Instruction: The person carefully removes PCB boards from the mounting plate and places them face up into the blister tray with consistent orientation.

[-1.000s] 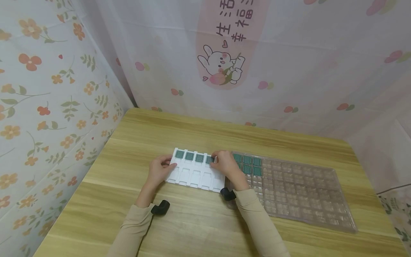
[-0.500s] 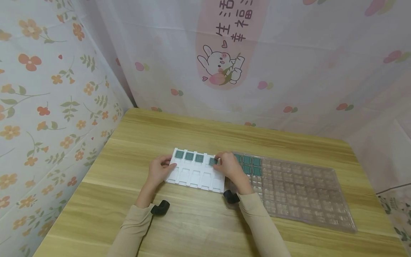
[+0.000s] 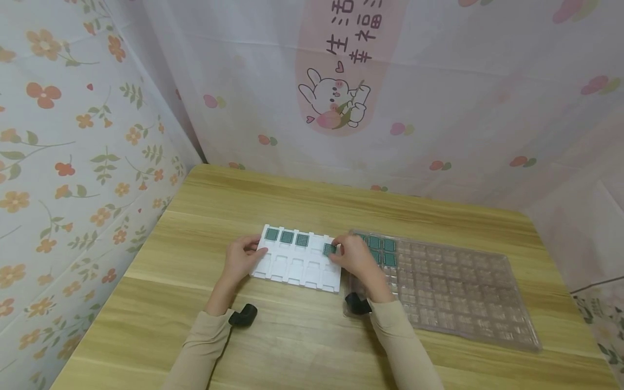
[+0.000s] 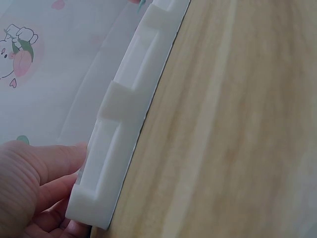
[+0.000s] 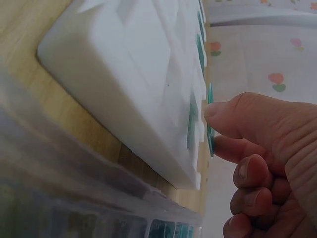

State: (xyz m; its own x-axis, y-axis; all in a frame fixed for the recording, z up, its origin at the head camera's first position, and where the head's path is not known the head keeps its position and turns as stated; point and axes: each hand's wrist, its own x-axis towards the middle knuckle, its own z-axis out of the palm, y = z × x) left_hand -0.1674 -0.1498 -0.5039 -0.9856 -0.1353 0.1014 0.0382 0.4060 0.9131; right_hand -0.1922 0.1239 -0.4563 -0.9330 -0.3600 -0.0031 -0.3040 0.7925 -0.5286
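Note:
A white plastic tray [image 3: 288, 259] with two rows of recesses lies on the table. Three green square chips [image 3: 287, 237] sit in the left part of its far row. My left hand [image 3: 240, 259] grips the tray's left end, thumb on one side and fingers at the edge, as the left wrist view also shows. Over the right end of the far row, my right hand [image 3: 358, 259] pinches another green chip [image 5: 211, 136] between thumb and forefinger. In the right wrist view this chip is seen edge-on, just off the tray's surface, and the other fingers are curled.
A large clear plastic tray [image 3: 453, 292] with many pockets stands to the right, several green chips [image 3: 389, 245] in its far left corner. My right forearm overlaps its left edge. Floral cloths [image 3: 244, 103] hang behind and left of the wooden table [image 3: 287, 346].
The right hand has lifted the chip out of the fourth far recess and moved right with it, over the fifth. The left hand and white tray stay put.

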